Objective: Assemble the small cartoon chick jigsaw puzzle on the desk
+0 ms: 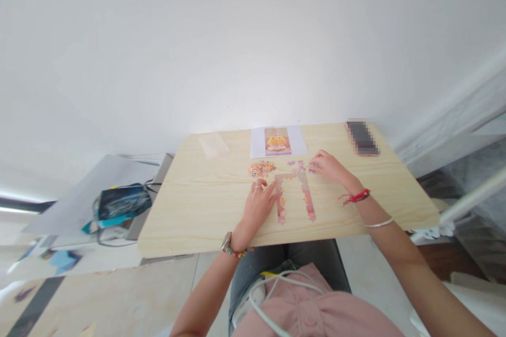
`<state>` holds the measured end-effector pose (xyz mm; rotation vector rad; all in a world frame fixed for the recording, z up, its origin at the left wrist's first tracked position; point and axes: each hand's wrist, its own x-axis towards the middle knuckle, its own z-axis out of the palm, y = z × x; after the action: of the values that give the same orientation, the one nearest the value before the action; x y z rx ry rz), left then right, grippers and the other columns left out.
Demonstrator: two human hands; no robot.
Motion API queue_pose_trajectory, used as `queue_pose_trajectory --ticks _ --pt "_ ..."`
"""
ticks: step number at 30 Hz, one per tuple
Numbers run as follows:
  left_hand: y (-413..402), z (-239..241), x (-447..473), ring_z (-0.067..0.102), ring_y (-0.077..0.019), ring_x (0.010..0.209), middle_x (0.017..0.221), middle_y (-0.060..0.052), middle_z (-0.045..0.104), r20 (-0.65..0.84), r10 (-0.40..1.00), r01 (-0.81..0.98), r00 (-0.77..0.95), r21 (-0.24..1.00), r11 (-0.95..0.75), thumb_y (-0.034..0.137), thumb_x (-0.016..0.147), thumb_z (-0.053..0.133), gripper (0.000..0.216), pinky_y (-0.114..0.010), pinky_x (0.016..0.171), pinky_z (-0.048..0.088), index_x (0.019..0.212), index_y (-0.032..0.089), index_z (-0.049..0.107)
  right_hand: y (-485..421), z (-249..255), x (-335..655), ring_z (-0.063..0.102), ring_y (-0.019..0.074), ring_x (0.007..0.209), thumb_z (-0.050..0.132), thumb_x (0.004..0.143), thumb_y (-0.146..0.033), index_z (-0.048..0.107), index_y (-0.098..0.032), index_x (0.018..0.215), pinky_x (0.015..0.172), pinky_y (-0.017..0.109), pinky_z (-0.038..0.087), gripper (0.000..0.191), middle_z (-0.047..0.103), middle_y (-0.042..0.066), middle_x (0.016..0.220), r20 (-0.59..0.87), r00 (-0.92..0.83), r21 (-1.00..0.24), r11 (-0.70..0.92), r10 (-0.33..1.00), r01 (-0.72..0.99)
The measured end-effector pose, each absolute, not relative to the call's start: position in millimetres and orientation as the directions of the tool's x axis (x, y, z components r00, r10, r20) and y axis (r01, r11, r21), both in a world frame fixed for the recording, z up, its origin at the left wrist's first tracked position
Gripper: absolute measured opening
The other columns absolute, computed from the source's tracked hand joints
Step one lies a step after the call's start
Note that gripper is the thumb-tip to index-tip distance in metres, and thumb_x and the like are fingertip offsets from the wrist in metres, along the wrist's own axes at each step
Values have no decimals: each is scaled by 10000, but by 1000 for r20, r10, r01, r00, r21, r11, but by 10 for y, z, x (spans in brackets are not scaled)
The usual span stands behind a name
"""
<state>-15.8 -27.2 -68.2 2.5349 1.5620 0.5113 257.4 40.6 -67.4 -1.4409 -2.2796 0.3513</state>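
Observation:
A partly joined jigsaw puzzle [279, 201] lies on the table, its pink border forming a top and two sides around bare wood. My left hand [259, 201] rests at its left edge with the fingers apart, fingertips touching the table and the border. My right hand [328, 166] is pinched at the upper right of the border, over a few loose purple puzzle pieces [301, 165]; a small piece shows at its fingertips, partly hidden. Just beyond my left hand sits a heap of mixed puzzle pieces [261, 169].
Behind the pieces, a white sheet with a printed yellow-and-pink picture [278, 141] lies on the wooden table [190, 205]. A thin translucent bag [213, 145] is at the back left, a phone [362, 138] at the back right. A white wall rises behind.

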Motion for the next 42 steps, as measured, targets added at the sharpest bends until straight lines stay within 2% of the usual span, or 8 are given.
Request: queue_pose_trajectory --ticks 5,9,16,20,24,31,35,42 --pt "-484 -679 -244 442 -172 855 964 -58 394 174 849 775 499 349 -527 270 747 591 458 -333 792 442 1188 249 469 224 -694 2666 531 152 771 525 780 -184 636 -173 839 713 285 438 126 527 47 844 185 -422 -420 459 888 783" --pt "-577 -713 -239 439 -176 859 946 -56 401 167 853 765 494 382 -518 295 758 576 471 -347 806 434 1210 246 456 125 -687 2650 526 149 746 496 804 -208 618 -169 761 697 287 436 136 511 42 814 179 -416 -406 452 892 794" --pt "-562 -713 -238 453 -180 858 965 -69 415 166 872 753 461 447 -484 273 778 548 437 -356 803 439 1205 236 463 334 -703 2782 525 173 846 487 798 -203 610 -182 977 774 298 430 219 496 62 916 252 -342 -428 421 905 799" --pt "-542 -723 -260 448 -201 885 980 -86 418 211 890 769 404 449 -455 257 772 557 425 -379 821 434 1186 205 477 495 -758 2819 520 184 847 549 759 -248 621 -180 863 786 311 424 144 492 57 889 182 -319 -411 366 930 835" --pt "-522 -745 -290 452 -199 861 976 -89 424 241 892 775 383 441 -452 246 763 568 418 -384 810 441 1169 189 486 497 -776 2801 526 172 811 523 776 -244 592 -169 818 770 307 424 111 494 54 877 147 -325 -401 357 934 844" --pt "-488 -718 -284 463 -196 863 953 -78 442 302 880 741 366 478 -472 229 761 566 384 -382 792 447 1140 208 507 176 -553 2581 527 174 800 483 819 -271 560 -168 840 725 311 431 131 484 53 869 266 -375 -360 452 888 816" --pt "-463 -625 -143 463 -183 844 944 -76 452 331 873 683 358 545 -487 212 775 548 333 -357 776 443 1107 195 529 -156 -357 2249 515 184 817 485 825 -277 554 -168 864 724 328 421 135 504 62 882 283 -524 -284 592 804 754" --pt "-500 -490 110 498 -152 825 865 -40 473 291 892 490 346 754 -437 236 797 524 138 -301 772 433 900 184 600 -523 -180 1925 485 209 882 431 848 -232 557 -140 843 741 346 379 155 535 96 871 324 -626 -81 681 709 728"
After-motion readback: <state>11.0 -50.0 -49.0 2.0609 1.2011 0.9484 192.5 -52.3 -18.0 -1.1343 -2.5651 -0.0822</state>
